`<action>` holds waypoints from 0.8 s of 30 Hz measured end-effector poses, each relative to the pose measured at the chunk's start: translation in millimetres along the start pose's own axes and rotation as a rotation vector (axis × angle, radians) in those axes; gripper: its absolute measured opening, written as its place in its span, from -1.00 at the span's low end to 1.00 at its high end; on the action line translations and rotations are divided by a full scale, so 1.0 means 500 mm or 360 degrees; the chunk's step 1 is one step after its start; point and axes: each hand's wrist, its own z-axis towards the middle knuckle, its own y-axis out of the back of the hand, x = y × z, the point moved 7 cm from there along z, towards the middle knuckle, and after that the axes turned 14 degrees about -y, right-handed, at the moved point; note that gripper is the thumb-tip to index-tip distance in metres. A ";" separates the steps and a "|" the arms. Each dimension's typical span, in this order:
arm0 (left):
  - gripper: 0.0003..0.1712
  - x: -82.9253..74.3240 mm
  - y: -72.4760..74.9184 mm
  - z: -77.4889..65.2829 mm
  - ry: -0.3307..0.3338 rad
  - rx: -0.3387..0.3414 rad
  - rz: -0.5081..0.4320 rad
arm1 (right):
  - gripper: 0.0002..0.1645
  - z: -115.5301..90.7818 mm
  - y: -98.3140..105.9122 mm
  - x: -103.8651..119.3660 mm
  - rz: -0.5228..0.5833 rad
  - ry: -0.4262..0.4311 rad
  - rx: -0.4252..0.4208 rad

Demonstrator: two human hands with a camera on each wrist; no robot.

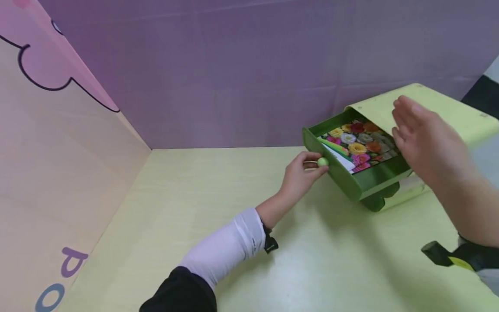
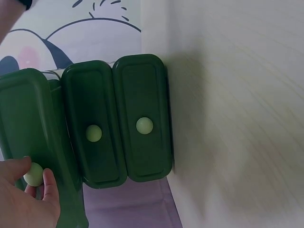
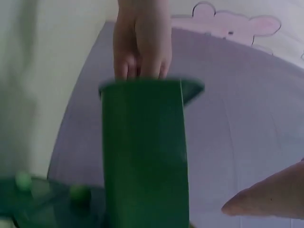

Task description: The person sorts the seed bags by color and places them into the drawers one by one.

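My left hand pinches the round pale-green knob on the front of a green drawer. The drawer stands pulled out of a pale yellow-green cabinet. Inside it lie a flower-printed sheet and some white and green flat pieces along the front. My right hand hovers above the drawer's right end by the cabinet, fingers extended, holding nothing. From the right wrist view, the drawer's green side shows, with part of my right hand beside it.
Two more green drawers, a middle one and a bottom one, sit pushed in, each with a round knob. The cabinet stands on a pale wood-grain table. A purple panel rises behind, a printed panel at the left.
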 end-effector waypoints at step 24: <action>-0.63 -0.007 0.001 0.005 -0.0005 -0.0025 -0.0016 | -0.17 0.089 0.166 0.044 -0.2808 -0.0404 -0.0402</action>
